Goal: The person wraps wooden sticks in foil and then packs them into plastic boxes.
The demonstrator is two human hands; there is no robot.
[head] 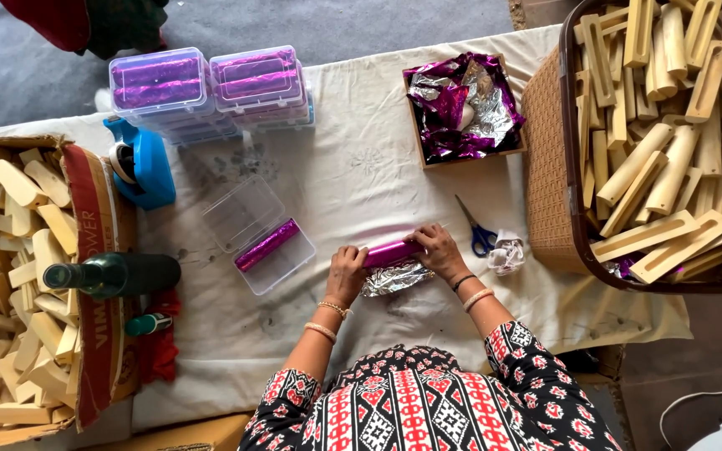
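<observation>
Purple foil-wrapped block (390, 251) in the closed grip of left hand (347, 274) and right hand (441, 249), over silver foil (394, 279)

Stacked clear purple-filled boxes (211, 88) far-left.

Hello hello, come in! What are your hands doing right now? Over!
Left hand and right hand both gripping the purple foil-wrapped piece. Silver foil sheet loose beneath it. Scissors lie just right, apart from hands.
</observation>
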